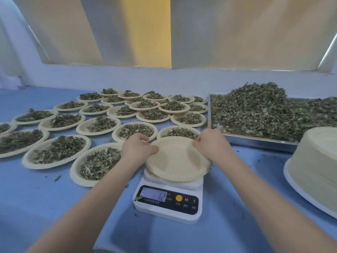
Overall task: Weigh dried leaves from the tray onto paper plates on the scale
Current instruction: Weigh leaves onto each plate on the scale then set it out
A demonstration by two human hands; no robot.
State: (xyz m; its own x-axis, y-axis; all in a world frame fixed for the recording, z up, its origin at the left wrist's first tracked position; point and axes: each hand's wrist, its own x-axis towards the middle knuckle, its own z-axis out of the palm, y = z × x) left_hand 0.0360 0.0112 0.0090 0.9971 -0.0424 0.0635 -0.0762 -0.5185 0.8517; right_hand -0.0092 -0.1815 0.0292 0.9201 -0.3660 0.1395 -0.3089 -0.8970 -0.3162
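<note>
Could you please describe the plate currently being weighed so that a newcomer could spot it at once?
Find the white scale at the front of the blue table. The paper plate sits on it, held at its far rim by both hands. Unlike its neighbours, it holds no leaves.

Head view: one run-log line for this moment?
stage: empty plate on scale | left hand: grips plate rim | right hand: grips plate rim | tray: leaves heaped | display: reads 12

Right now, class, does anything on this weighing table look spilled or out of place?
Yes. A stray leaf fragment lies on the scale beside its display, and loose crumbs dot the blue table. The empty plate, held by both hands, sits tilted on the scale, not flat.
</note>
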